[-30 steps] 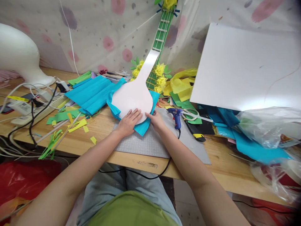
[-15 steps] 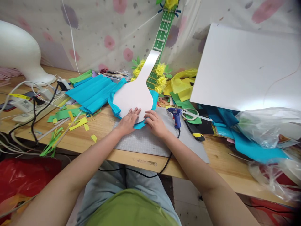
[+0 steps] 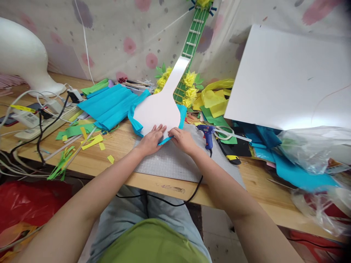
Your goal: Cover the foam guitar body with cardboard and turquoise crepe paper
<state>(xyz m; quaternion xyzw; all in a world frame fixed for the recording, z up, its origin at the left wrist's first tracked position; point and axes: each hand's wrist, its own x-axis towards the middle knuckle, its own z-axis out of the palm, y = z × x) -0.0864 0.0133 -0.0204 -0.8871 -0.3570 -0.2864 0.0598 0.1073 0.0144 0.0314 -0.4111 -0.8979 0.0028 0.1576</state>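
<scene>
A white lute-shaped cutout lies on blue crepe paper, whose edges stick up around its round end. My left hand rests flat on the lower part of the cutout, fingers stretched out. At the lower right rim, my right hand pinches the edge of the blue paper against the cutout. Beneath them is a grey cutting mat. Behind the cutout's narrow neck leans a green paper instrument with white strings and yellow paper flowers.
To the right lie a blue glue gun with a trailing cord and a yellow-black cutter. A large white board stands behind them. On the left are folded blue paper, a power strip and a white foam head.
My right fingers have closed on the blue paper edge and folded it up toward the cutout. My left hand stays pressed on the cutout. The whole view has shifted slightly.
</scene>
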